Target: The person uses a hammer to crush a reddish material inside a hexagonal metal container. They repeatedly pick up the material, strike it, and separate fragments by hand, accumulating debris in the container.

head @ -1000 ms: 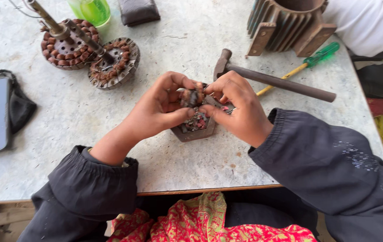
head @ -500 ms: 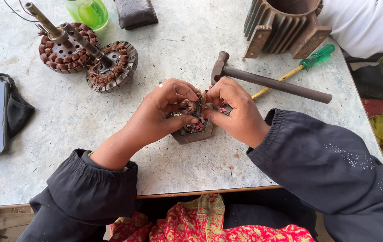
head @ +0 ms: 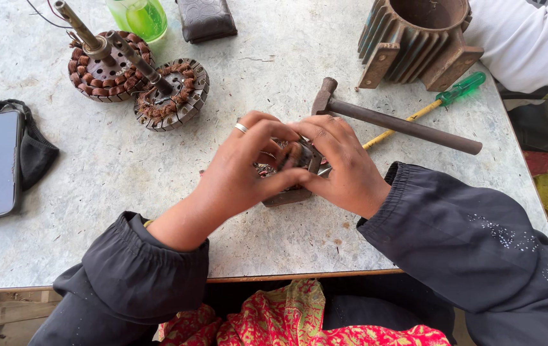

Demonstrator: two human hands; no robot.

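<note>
L hand (head: 242, 168) + R hand (head: 344, 168): fingers pinched tight on small wound stator (head: 290, 168) | sits mid-table (head: 81, 205), near hammer (head: 389, 120) | prob heavy, stiff; windings fragile | grip outer steel edges

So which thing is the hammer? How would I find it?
Start at the big ribbed metal housing at the table's far right corner. Just in front of it lies the hammer, behind the right hand. It is all dark, rusty metal, unlike the thin yellow screwdriver with a green handle crossing under it.
</note>
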